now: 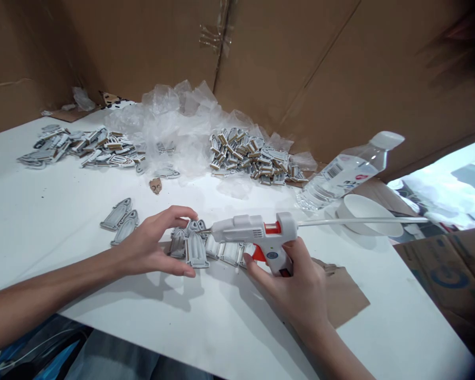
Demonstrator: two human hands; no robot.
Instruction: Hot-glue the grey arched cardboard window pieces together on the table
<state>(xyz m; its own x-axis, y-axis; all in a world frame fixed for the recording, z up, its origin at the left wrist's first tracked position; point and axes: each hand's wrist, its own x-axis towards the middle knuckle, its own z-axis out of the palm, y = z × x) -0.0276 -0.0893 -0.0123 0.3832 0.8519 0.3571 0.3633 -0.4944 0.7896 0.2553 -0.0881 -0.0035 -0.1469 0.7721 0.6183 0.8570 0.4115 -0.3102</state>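
Observation:
My right hand (pixel 301 285) grips a white hot glue gun (pixel 249 232) with an orange trigger, and a long clear glue stick (pixel 360 221) sticks out of its back. The gun's nozzle points left, at the top of a small grey-and-white arched cutout (pixel 197 252). My left hand (pixel 154 243) is open around that cutout, index finger by its top and thumb just below; whether they touch it I cannot tell. Similar cutouts (pixel 230 254) lie in a row under the gun. Two more cutouts (pixel 121 221) rest on the table left of my left hand.
Piles of cutouts (pixel 253 155) and crumpled clear plastic bags (pixel 174 121) lie along the back of the white table (pixel 142 316). At right are a tilted water bottle (pixel 340 174), a white bowl (pixel 368 214) and a cardboard scrap (pixel 342 295). Cardboard walls (pixel 142 47) stand behind.

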